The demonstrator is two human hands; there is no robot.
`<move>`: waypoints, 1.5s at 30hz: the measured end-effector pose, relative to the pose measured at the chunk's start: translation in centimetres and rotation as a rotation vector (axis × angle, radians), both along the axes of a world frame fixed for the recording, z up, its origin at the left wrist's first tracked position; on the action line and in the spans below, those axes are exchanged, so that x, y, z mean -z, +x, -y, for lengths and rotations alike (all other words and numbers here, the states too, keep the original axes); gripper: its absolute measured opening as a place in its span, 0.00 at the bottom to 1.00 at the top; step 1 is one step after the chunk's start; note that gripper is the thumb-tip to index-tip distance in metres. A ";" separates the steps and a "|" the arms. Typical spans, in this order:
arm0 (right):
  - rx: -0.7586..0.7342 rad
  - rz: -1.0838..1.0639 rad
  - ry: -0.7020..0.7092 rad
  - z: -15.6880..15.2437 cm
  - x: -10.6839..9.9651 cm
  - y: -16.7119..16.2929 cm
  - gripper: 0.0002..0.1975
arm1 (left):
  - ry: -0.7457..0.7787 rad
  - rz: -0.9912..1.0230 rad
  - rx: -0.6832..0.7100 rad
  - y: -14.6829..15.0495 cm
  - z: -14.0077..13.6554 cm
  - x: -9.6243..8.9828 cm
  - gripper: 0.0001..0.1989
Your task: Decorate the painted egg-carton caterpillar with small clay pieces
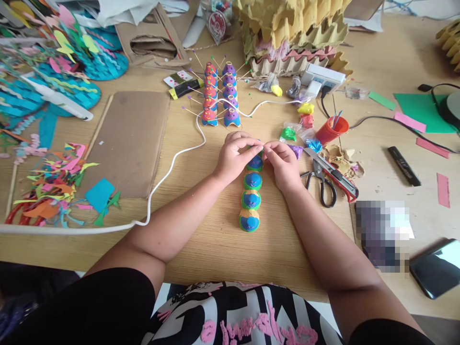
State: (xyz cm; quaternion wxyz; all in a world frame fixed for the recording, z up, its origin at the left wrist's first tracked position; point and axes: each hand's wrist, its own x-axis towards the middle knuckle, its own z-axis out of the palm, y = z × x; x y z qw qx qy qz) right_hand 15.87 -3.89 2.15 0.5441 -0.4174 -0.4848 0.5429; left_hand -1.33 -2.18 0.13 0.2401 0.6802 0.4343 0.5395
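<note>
A strip of egg-carton cups, painted blue and green with small faces, lies lengthwise in front of me on the wooden table. Over its far end, my left hand and my right hand meet with thumbs and fingertips pinched together. Whatever is between those fingertips is too small to make out, and the farthest cup is partly covered by them. Beyond my hands stand a red carton strip and a purple carton strip, with thin coloured-tipped sticks poking out at their sides.
A white cable crosses left of my arm. Scissors, a red utility knife and an orange cup lie or stand at right. Cardboard and paper scraps lie left; stacked egg trays are behind.
</note>
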 end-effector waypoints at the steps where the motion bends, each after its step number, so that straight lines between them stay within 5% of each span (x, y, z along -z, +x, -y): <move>1: -0.002 0.000 -0.001 0.0 0.1 0.0 0.28 | 0.003 0.003 -0.003 0.0 0.0 0.0 0.05; 22: -0.020 0.012 -0.011 -0.2 0.4 -0.1 0.29 | -0.023 -0.039 -0.010 -0.1 0.1 -0.3 0.07; 32: 0.000 -0.036 -0.008 -0.1 0.1 0.0 0.28 | -0.088 0.018 0.025 0.0 0.4 -0.6 0.16; 45: 0.002 -0.004 0.003 -0.1 0.2 0.0 0.27 | -0.034 -0.008 0.030 0.0 0.4 -0.6 0.07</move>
